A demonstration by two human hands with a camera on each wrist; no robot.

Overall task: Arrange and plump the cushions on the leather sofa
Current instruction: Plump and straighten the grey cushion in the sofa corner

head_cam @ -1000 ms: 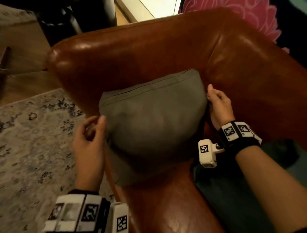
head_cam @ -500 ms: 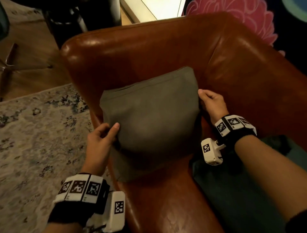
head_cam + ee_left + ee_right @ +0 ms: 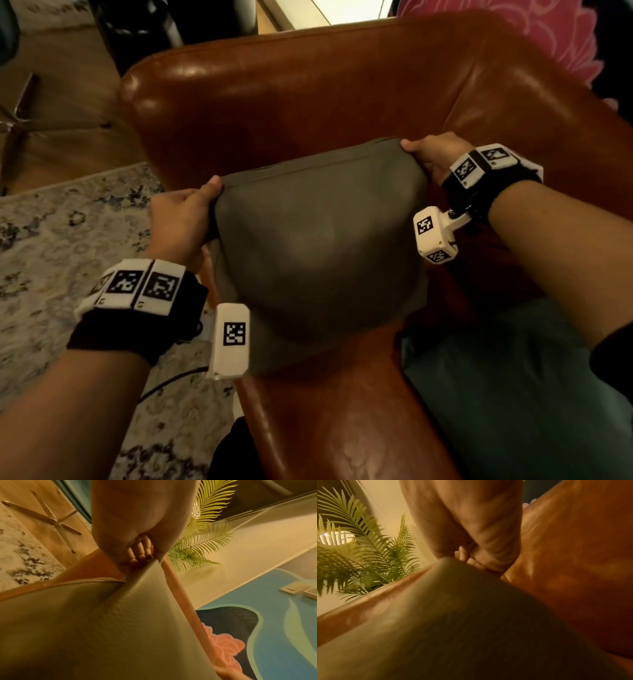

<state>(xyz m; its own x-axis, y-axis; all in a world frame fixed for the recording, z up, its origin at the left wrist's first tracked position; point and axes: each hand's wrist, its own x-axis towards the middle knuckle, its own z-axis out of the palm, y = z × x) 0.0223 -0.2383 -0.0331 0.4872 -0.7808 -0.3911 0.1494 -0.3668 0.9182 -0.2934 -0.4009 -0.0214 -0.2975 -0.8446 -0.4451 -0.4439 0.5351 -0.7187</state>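
- The grey cushion [image 3: 318,253] stands on the seat corner of the brown leather sofa [image 3: 342,85], its top edge leaning toward the backrest at 12 o'clock.
- Half a second ago the left hand [image 3: 178,222] held the cushion low on its left side; it has since climbed to the upper left corner at 10 o'clock, thumb on the front face.
- The right hand [image 3: 431,157] has likewise moved from the right edge up to the upper right corner at 1 o'clock.
- Both grips are closed on the cushion: each hand pinches a top corner.
- The cushion's top edge now looks stretched wider between the two hands than before.
- The head view shows a teal cushion [image 3: 513,394] on the seat at 4 o'clock and a patterned rug [image 3: 61,240] on the floor at 9 o'clock.
- The left wrist view adds the fingers [image 3: 139,551] curled behind the corner seam, which the head view hides, plus a palm plant [image 3: 200,538] and a painted blue wall [image 3: 274,615].
- The right wrist view shows fingertips [image 3: 464,554] tucked behind the other corner, the leather close beside them; it is blurred.
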